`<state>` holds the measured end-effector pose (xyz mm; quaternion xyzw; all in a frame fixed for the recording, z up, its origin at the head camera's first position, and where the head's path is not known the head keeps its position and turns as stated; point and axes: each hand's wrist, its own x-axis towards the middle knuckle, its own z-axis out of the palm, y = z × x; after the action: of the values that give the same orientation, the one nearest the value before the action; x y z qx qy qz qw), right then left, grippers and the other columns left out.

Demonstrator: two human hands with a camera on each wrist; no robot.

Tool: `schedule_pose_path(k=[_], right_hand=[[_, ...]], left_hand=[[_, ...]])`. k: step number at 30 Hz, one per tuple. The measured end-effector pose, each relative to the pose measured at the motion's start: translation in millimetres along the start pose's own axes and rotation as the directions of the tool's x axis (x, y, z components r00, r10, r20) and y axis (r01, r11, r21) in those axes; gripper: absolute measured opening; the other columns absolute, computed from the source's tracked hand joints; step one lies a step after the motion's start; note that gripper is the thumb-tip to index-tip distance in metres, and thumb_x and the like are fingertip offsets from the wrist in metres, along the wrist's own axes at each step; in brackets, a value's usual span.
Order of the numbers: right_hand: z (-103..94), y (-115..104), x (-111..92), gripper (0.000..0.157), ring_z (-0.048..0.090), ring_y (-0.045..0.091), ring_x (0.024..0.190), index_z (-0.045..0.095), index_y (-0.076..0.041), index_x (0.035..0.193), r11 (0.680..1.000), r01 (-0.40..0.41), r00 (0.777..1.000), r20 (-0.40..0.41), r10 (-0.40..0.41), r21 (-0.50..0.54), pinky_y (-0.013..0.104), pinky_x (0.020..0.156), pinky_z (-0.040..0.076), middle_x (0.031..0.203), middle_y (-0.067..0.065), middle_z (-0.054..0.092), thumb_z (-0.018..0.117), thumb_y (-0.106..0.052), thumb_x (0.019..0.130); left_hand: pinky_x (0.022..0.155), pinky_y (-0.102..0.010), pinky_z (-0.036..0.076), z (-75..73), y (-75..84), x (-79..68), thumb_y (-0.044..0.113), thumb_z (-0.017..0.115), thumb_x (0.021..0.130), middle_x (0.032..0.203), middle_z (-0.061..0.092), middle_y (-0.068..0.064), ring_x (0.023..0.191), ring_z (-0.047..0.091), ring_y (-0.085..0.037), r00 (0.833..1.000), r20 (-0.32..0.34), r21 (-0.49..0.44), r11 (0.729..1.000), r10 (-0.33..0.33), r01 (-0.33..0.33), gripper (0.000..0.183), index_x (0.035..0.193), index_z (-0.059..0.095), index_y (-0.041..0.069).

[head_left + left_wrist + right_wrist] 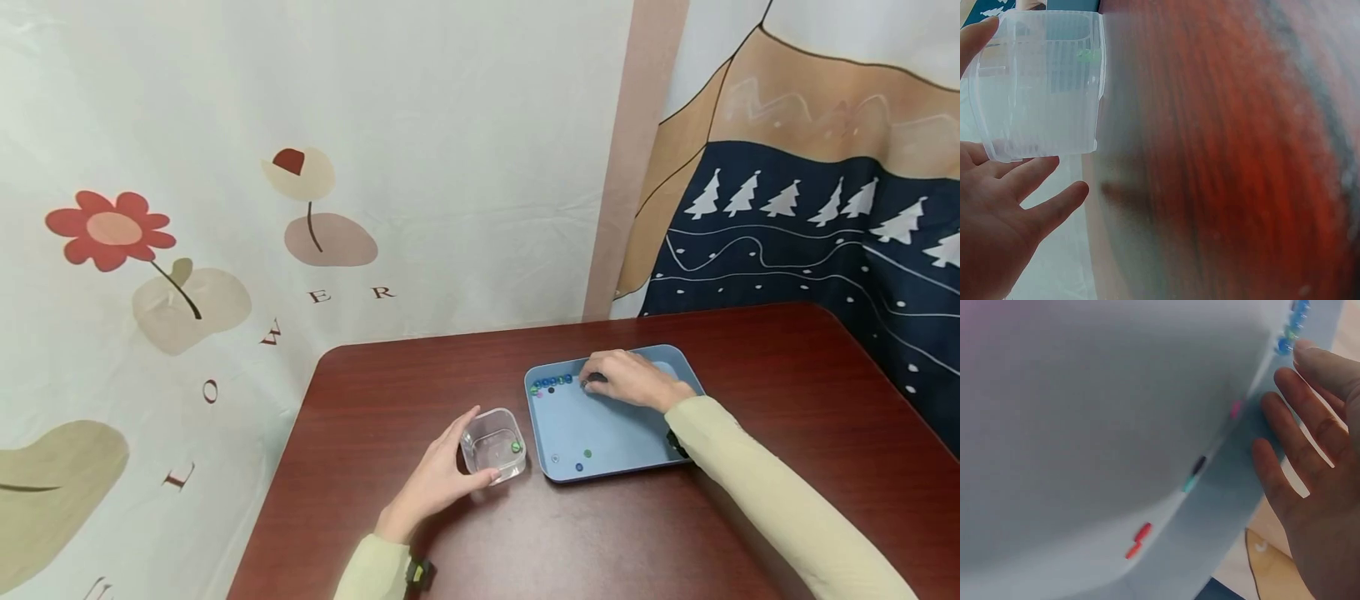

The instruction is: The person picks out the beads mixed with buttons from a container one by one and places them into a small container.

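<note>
My left hand (438,479) grips a clear plastic container (468,454) at the left of the tray, thumb on the near side and fingers round the far side. One green marble (516,447) lies inside it. In the left wrist view the container (1041,94) shows its ribbed wall, and two fingers stand spread below it. Over the blue tray (622,442) my right hand (622,377) brings thumb and forefinger together on a small dark marble (585,384). In the right wrist view the thumb tip is beside blue marbles (1284,347), and the other fingers reach out loosely.
Several marbles, mostly blue (553,381), line the tray's far left edge. A clear marble (555,458), a green marble (588,454) and a blue marble (579,467) lie near its front. The dark red table (420,375) meets a printed curtain (465,167) behind.
</note>
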<state>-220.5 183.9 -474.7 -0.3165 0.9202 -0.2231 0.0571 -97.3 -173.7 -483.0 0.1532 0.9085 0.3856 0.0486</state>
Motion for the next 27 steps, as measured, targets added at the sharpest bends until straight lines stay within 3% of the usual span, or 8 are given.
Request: schedule_pose_path(k=[11,21,27], right_hand=[[-24.3,-24.7,-7.8,0.022,0.067,0.021,0.108,0.078,-0.011,0.116,0.998,0.066,0.984,-0.165,-0.062,0.021,0.044,0.094,0.057,0.113,0.000,0.072,0.078,-0.016,0.094],[-30.5,-52.9,-20.9,0.023,0.067,0.020,0.110,0.077,-0.017,0.115,0.992,0.120,0.937,-0.334,-0.100,0.041,0.045,0.092,0.058,0.117,-0.001,0.072,0.080,-0.018,0.093],[-28.2,-70.0,-28.9,0.026,0.062,0.026,0.123,0.078,-0.016,0.117,0.982,0.133,0.907,-0.416,-0.067,0.132,0.051,0.097,0.055,0.129,0.004,0.070,0.081,-0.016,0.091]], left_hand=[[0.109,-0.054,0.045,1.1,-1.9,1.2,0.041,0.088,0.079,0.153,0.050,-0.007,0.131,0.055,-0.026,1.000,0.005,-0.010,1.000,-0.003,0.003,0.099,0.161,0.037,0.016],[0.109,-0.055,0.045,1.8,-3.2,1.5,0.042,0.087,0.079,0.154,0.050,-0.007,0.131,0.055,-0.026,1.000,0.003,-0.006,1.000,-0.004,0.004,0.099,0.161,0.037,0.016],[0.109,-0.054,0.046,1.9,-3.7,2.7,0.042,0.087,0.080,0.155,0.049,-0.008,0.132,0.055,-0.027,1.000,0.002,-0.003,1.000,0.007,-0.007,0.100,0.161,0.036,0.015]])
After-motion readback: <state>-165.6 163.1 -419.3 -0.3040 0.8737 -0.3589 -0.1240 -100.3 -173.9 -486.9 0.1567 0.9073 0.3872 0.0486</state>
